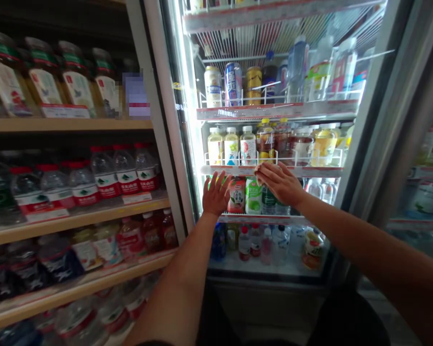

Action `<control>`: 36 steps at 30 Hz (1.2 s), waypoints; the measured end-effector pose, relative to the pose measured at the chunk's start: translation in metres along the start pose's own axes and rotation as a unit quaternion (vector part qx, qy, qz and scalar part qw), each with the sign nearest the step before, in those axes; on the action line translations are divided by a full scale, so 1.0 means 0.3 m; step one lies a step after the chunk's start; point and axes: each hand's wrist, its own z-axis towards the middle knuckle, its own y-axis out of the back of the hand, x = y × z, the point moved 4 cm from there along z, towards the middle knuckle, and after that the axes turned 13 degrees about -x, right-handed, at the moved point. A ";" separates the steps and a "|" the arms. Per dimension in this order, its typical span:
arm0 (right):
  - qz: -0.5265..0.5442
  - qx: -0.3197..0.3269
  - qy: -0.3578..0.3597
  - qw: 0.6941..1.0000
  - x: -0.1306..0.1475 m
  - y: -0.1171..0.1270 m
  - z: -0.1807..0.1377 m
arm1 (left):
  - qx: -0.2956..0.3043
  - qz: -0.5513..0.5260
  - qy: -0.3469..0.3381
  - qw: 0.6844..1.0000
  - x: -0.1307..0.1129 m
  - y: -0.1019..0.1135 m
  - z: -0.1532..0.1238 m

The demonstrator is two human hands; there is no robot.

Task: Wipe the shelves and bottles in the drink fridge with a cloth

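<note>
**Both hands in at the cooler's middle shelf**

Here's the squat plastic bottle with the red label [237, 195], standing upright at the front edge of the white wire cooler shelf [263, 219], towards its left end. My left hand [215, 193] is right beside it, fingers spread wide and gripping nothing, fingertips at the bottle's left side.

Next along the same front edge stands a white-and-green plastic bottle [253, 196], touching the red one. My right hand [279, 183] lies flat over its top and over the dark green bottles [270, 202] beyond, fingers stretched out and closed on nothing I can see.

By my reckoning the red bottle is full, so fairly heavy for its size. It's chilled too, so probably a bit slick, with thin walls that give under a squeeze. I'd take it round the labelled waist, not the cap.

Just overhead, the shelf rail [310, 169] carries pale juice bottles [231, 146]. Off left, wooden shelves [72, 221] hold red-capped water bottles [104, 178].
</note>
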 end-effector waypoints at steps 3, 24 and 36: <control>-0.015 -0.032 -0.049 0.998 -0.010 0.013 -0.021 | 0.011 -0.005 0.008 1.000 0.004 -0.007 -0.004; 0.013 0.027 0.029 0.999 0.235 -0.083 -0.120 | -0.027 0.004 -0.019 0.999 -0.009 0.010 0.007; 0.089 0.077 0.031 0.993 0.410 -0.218 -0.140 | -0.021 -0.004 -0.011 1.000 -0.005 0.000 -0.002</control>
